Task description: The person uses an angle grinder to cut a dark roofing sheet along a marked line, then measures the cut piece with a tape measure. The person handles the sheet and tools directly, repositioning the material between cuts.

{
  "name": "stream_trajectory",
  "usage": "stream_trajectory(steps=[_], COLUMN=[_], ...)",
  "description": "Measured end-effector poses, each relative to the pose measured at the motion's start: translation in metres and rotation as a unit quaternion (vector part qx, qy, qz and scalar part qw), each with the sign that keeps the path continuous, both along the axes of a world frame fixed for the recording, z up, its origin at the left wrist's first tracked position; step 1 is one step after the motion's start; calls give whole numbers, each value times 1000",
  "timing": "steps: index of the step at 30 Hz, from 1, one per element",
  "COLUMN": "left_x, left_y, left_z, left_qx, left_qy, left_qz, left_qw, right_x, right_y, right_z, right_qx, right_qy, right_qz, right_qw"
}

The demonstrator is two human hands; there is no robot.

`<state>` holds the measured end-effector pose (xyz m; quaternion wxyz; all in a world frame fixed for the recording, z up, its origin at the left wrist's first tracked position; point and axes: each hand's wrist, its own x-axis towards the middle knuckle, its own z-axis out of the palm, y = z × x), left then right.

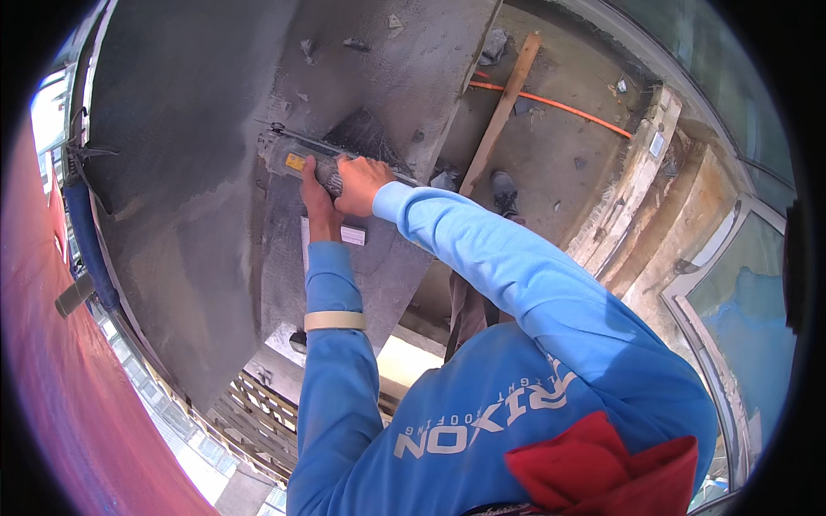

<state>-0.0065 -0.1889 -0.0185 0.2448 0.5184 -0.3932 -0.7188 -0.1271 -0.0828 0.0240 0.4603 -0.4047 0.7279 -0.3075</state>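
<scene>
Tool [328, 176]: grey, yellow patch [295, 162] near left end; mostly covered by both grips; exact kind, cannot tell.
Place: above the grey slab [361, 86], just beside the thin bar [307, 142]; whether touching the slab, cannot tell.
Left grip [320, 198]: wrapped around the tool's near side, one digit stretched up beside the yellow patch.
Right grip [365, 183]: curled over the tool's right end, knuckles up, fingertips partly hidden; seemingly pinching the same body.
Handling: probably stiff and rigid, moderate weight at a guess; likely slippery if dusty or wet; no sign of fragility.
Hold: best around the textured grey middle and right end, clear of the left end.
Long axis: slanting from upper left to lower right, roughly along the bar.
Pointing: patched end toward the left; working end, cannot tell.
Near: white strip [354, 235] on the slab, just below the grips.
Right of slab: plank [503, 112] across orange cable [576, 113], shoe [504, 191] beside plank.
</scene>
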Motion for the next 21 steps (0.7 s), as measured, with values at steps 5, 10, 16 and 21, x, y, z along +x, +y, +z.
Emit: stream_trajectory(steps=[5,10,16,21], left_x=[10,11,23,15], left_y=[-17,-32,-45,-38], left_z=[-15,-12,-22,-15], left_qx=[2,30,33,40], left_qy=[11,18,30,25], left_qz=[-23,-33,-40,-33], left_qw=[1000,999,998,998], right_x=[9,16,24,21], right_y=[-13,-26,-37,-38], right_z=[-15,-23,-31,-31], right_qx=[-7,-35,-47,-35], right_qy=[-7,-5,20,17], right_qz=[-3,-12,-20,-13], right_qw=[1000,999,998,999])
